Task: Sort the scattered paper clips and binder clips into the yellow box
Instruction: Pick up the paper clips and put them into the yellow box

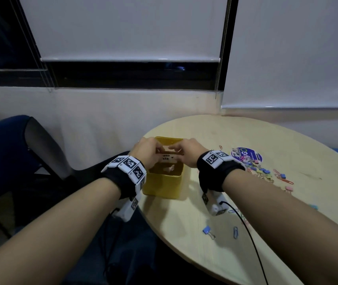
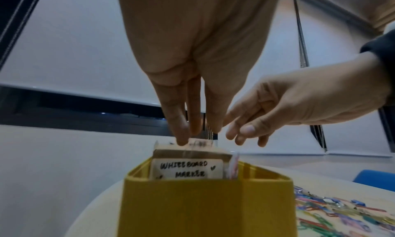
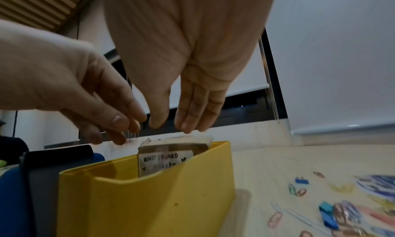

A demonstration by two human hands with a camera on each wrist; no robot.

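Both hands up over the yellow box (image 1: 162, 183), near the left edge of the round table (image 1: 205, 254). Left hand (image 1: 147, 152) with straight fingers (image 2: 181, 139) touching the top of a clear case (image 2: 192, 149) with a "whiteboard marker" label, standing inside the box. Right hand (image 1: 186, 152) just beside, fingers loose, holding nothing, though hard to tell if touching the case. Paper clips (image 1: 283, 177) and binder clips (image 1: 263, 171) mostly in a heap to the right of the box, a few nearer the front edge. Probably light and hard. Thin wire clips flat on the table, likely slippery, so best pinched by an edge. Binder clips fatter, easy to grab by the coloured body.
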